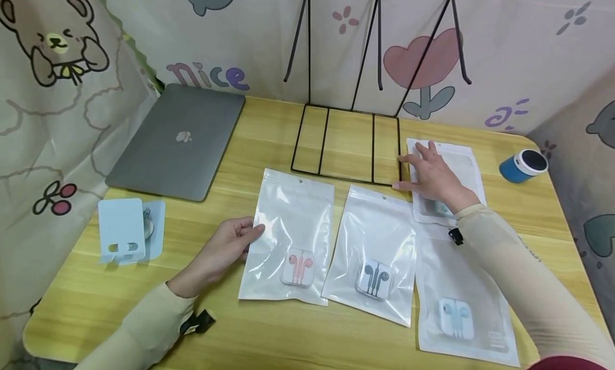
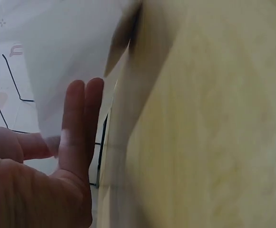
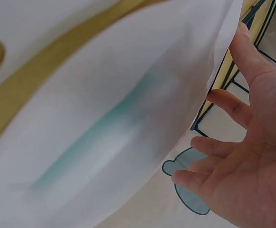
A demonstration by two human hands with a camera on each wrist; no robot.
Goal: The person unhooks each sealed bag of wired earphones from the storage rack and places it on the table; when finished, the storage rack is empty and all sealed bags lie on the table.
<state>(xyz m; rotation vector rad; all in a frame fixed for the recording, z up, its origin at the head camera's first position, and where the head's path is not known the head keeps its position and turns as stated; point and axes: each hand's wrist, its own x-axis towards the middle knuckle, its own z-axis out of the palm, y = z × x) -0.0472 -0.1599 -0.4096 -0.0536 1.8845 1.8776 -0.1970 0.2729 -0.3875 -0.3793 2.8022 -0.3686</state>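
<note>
My left hand pinches the left edge of a white zip bag, thumb on top and fingers beneath. Through its clear front show pink earphones in a small square case. In the left wrist view the bag's edge lies between thumb and fingers. Over the upper right zip bag my right hand has its fingers spread. Its thumb and forefinger tips are right at the side rod of a black wire rack. Pale blue-green shows through the bag in the right wrist view.
Beside the pink set lies a bag with grey earphones; further right, one with pale blue earphones. A closed grey laptop sits at the back left, light-blue cards before it. A blue cylinder stands far right.
</note>
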